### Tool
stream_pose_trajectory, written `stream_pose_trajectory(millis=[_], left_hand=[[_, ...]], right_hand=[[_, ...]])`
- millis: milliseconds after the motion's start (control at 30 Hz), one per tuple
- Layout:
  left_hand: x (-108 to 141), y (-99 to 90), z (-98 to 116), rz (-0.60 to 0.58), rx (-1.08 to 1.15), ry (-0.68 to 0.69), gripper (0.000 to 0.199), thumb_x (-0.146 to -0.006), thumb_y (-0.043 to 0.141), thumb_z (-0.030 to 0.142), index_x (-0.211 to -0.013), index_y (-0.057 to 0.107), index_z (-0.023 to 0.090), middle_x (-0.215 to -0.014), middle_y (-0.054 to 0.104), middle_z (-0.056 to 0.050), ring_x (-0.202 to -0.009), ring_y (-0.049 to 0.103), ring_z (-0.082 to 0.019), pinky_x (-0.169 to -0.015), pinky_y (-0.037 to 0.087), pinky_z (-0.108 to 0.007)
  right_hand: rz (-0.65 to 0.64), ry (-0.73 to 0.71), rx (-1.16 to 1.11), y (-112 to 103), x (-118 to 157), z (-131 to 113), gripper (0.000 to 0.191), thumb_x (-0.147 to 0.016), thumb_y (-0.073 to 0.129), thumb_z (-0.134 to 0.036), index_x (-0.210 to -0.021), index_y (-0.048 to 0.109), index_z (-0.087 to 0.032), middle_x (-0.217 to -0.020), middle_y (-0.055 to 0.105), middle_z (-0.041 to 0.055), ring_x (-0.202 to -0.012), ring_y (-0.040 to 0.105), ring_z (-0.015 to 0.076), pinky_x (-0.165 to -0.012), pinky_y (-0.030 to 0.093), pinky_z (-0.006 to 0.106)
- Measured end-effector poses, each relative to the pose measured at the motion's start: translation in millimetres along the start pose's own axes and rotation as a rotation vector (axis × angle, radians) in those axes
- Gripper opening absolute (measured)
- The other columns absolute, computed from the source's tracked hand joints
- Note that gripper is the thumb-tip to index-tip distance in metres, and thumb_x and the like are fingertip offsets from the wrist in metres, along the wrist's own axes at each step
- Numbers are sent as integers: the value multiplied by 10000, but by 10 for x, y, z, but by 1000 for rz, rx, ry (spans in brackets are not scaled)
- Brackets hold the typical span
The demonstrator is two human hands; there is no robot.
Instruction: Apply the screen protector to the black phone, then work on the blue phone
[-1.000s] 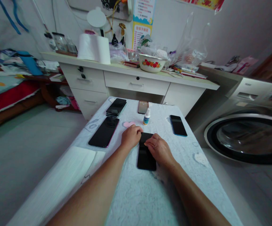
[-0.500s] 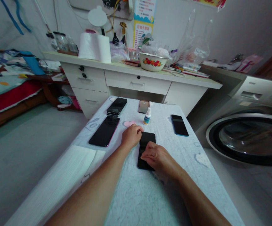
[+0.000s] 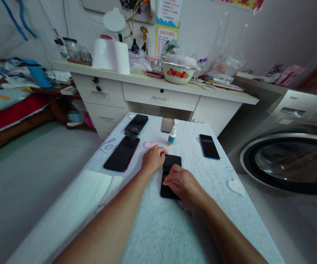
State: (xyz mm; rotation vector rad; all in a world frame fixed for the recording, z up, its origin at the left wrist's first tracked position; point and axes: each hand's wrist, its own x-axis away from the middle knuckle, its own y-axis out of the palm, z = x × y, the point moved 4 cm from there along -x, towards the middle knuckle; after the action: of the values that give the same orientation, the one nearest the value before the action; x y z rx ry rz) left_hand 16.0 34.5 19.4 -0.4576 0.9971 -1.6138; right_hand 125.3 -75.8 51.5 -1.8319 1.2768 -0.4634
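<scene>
A black phone lies screen up in the middle of the cloth-covered table. My left hand is closed, its fingertips at the phone's upper left corner and gripping that edge. Over the lower half of the screen, my right hand is closed in a pinch, fingertips down toward the left edge. Whatever sits between those fingers is too small to make out. Just beyond the phone stands a small white bottle with a blue and yellow label.
A larger phone and a stack of phones lie at left. Another phone is at right, and a brownish one at the far edge. Behind stands a white desk; a washing machine is at right.
The fingertips of my right hand have shifted very slightly to the left over the screen. My left hand and the phone have stayed in place.
</scene>
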Motion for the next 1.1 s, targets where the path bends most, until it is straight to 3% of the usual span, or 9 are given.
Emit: stream_pose_trajectory(millis=[100,300,600,1100], left_hand=[[-3,11,-6,6,2,3,238,-792,478,147,-861,688,237,-908,638,-3,-849,592,-139,-707,416,-239],[1,10,-6,15,9,-7,235,-783,483,151,-853,687,244,-913,645,3,-850,598,-145,-700,418,-251],[-6,23,-12,8,-3,-2,231,-786,483,150,-854,685,239,-922,646,-4,-867,601,-148,-727,426,-249],[-4,5,0,-4,-3,3,242,-792,477,154,-866,692,236,-917,644,-10,-864,599,-142,-754,439,-238]], right_hand=[[94,42,83,16,-43,81,152,-870,568,-175,-885,716,-207,-877,572,27,-749,553,121,-696,440,239],[143,122,181,-3,-106,115,155,-866,567,-163,-881,715,-207,-881,569,30,-763,552,125,-691,423,231],[14,-29,103,51,-34,-13,161,-868,554,-158,-837,707,-197,-855,568,18,-744,539,110,-653,416,220],[-177,-121,-33,19,77,-217,151,-836,571,-105,-820,698,-185,-852,580,15,-729,530,102,-656,419,213]])
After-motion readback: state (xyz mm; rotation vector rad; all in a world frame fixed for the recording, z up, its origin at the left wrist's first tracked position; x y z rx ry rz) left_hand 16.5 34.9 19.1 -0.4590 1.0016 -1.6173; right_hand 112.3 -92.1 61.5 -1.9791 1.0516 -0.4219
